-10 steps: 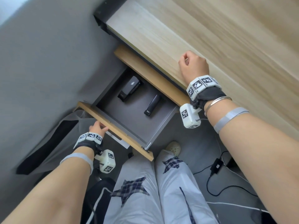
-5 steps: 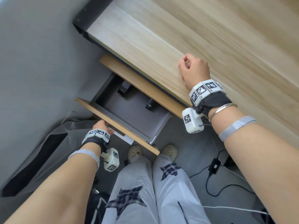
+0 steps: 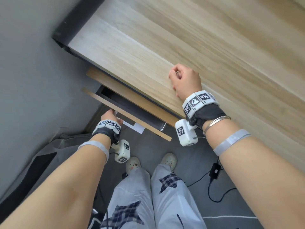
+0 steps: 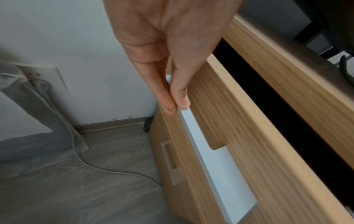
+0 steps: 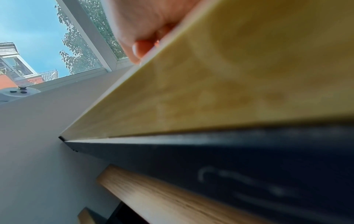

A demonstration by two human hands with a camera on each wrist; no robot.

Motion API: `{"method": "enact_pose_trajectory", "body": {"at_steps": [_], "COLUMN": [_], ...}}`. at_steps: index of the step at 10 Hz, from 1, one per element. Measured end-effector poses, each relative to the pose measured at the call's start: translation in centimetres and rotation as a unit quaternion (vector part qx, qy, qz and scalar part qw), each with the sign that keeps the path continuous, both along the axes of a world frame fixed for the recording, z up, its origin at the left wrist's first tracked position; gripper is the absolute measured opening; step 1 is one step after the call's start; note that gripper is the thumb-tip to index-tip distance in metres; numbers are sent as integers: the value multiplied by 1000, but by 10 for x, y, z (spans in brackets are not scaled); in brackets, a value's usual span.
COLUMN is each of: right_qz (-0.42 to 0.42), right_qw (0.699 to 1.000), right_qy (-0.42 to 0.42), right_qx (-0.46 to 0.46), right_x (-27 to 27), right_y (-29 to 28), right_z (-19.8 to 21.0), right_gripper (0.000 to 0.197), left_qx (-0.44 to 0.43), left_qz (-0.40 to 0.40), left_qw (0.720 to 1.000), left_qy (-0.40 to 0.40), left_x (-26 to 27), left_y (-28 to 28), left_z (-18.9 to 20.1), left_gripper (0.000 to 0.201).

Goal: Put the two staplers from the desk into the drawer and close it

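Observation:
The wooden drawer front (image 3: pixel 128 116) stands a narrow dark gap away from the desk (image 3: pixel 165 38). Neither stapler shows; the inside of the drawer is hidden under the desk edge. My left hand (image 3: pixel 109 115) is at the left end of the drawer front. In the left wrist view its straight fingers (image 4: pixel 172 94) press on the white handle strip (image 4: pixel 210 166) of the drawer front (image 4: pixel 239 121). My right hand (image 3: pixel 184 80) rests on the desk top near the front edge, fingers curled into a fist that holds nothing, its thumb (image 5: pixel 141 50) at the edge.
A lower drawer with a recessed handle (image 4: pixel 169 163) sits under the top one. My legs and shoes (image 3: pixel 132 163) stand just before the drawers. A black adapter with cable (image 3: pixel 214 170) lies on the floor at right. A wall socket (image 4: pixel 44 75) and grey wall are at left.
The drawer has slid in from wide open to a narrow gap, taking both staplers out of sight. My left hand moved in with the drawer front. The right fist stayed on the desk.

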State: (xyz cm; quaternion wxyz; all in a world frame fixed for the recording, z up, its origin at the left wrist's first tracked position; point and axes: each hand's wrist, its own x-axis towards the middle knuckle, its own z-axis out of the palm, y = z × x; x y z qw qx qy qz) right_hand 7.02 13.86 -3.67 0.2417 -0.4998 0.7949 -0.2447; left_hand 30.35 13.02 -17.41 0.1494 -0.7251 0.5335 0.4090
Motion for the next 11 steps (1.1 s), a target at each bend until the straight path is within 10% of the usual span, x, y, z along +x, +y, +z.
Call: {"method": "enact_pose_trajectory", "body": {"at_steps": [11], "right_qz": [-14], "right_qw": [993], "right_qy": [-99], "right_qx": [60], "right_x": [-2], "right_y": [0], "right_z": [14], "right_gripper": [19], "left_qx": [89], "left_qz": [-140], "left_qw": [986], "left_qy": [-26], "left_x": [-38], "left_y": [-39], "left_z": [25], "left_gripper": [42]}}
